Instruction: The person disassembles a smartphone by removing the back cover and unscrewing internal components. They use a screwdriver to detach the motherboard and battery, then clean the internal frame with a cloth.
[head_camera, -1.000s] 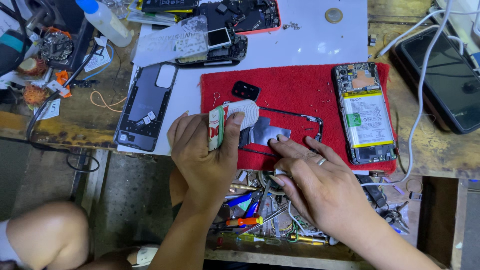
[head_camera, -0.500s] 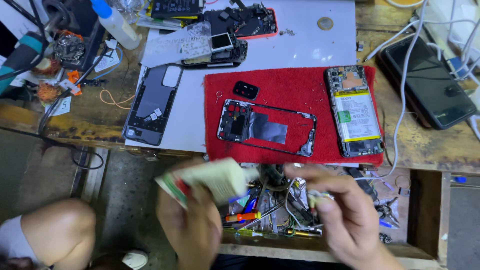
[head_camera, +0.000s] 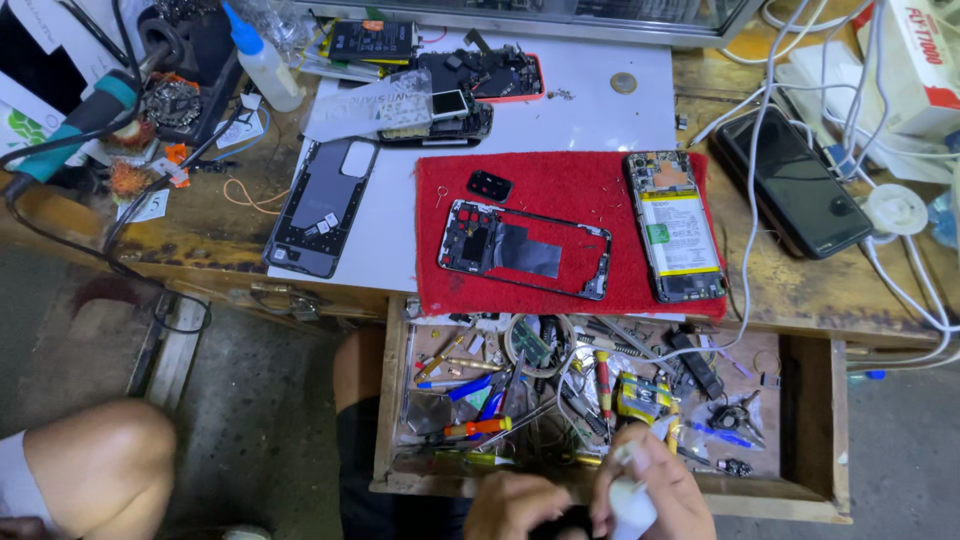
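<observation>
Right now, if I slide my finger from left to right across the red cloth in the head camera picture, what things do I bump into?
Small black camera cover → empty phone frame → opened phone with its battery showing, all lying on the red cloth.

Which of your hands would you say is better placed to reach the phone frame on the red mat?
Probably the left hand: the right hand grips a small white object, while the frame lies slightly left, above the drawer.

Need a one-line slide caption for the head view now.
Both hands grip a small white object over an open tool drawer.
</observation>
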